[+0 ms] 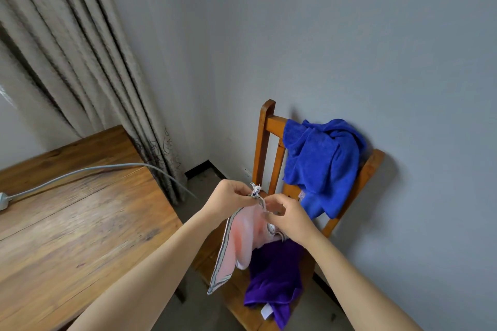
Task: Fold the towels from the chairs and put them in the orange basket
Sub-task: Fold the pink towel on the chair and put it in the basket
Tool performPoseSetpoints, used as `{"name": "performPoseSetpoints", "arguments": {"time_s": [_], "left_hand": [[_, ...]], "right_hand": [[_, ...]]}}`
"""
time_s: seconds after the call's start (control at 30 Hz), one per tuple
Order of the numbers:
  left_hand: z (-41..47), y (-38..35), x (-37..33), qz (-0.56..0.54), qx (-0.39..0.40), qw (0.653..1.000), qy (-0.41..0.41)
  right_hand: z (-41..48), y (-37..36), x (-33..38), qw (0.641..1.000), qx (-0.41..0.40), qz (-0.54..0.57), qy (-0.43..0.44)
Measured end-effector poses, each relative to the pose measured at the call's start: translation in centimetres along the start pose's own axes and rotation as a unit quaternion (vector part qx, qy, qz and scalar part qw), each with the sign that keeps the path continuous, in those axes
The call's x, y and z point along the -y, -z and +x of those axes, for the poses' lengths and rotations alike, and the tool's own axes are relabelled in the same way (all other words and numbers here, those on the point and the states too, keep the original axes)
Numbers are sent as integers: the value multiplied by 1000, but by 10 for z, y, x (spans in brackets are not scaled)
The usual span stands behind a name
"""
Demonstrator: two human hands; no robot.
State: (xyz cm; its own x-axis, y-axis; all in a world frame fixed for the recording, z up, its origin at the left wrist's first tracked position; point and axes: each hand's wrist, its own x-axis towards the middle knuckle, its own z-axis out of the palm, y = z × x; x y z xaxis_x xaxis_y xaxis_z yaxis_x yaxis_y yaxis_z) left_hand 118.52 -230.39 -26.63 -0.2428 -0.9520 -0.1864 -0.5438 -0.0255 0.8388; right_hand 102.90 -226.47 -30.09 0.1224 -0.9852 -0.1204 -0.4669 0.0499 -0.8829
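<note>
hands pinch pink towel [243, 239] top edge above chair [265, 142] seat: left hand [233, 197] closed on tasselled corner, right hand [289, 219] closed just beside.

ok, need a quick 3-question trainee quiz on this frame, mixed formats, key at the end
1. Multiple choice: which towel do both hands hold? A) blue towel B) pink towel C) purple towel
2. True or false: the blue towel lies flat on the wooden table.
3. Fill in: the purple towel lies on the chair's ____.

Key
1. B. The left hand and right hand pinch the top edge of the pink towel, which hangs in front of the chair.
2. False. It is draped over the chair's backrest.
3. Seat.
</note>
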Motion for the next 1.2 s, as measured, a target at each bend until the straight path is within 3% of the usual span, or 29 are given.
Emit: {"name": "performPoseSetpoints", "arguments": {"time_s": [0.23, 0.4, 0.57, 0.8, 1.0, 1.1, 1.2], "left_hand": [[-8, 17, 28, 45, 18, 999, -11], [-21, 1, 78, 99, 75, 991, 52], [-37, 0, 117, 32, 65, 991, 108], [-58, 43, 173, -42, 40, 985, 160], [-62, 108, 184, -151, -7, 979, 135], [-49, 141, 156, -283, -52, 950, 120], [-33, 166, 117, -308, -107, 944, 56]], "right_hand": [[2, -16, 30, 999, -46, 17, 15], [5, -18, 66, 996, -68, 43, 46], [4, -32, 97, 991, -92, 80, 58], [5, -3, 87, 965, -231, 122, 14], [0, 13, 37, 963, -243, 44, -108], [10, 17, 44, 959, -264, 33, -97], [37, 33, 61, 954, -281, 65, -82]]}}
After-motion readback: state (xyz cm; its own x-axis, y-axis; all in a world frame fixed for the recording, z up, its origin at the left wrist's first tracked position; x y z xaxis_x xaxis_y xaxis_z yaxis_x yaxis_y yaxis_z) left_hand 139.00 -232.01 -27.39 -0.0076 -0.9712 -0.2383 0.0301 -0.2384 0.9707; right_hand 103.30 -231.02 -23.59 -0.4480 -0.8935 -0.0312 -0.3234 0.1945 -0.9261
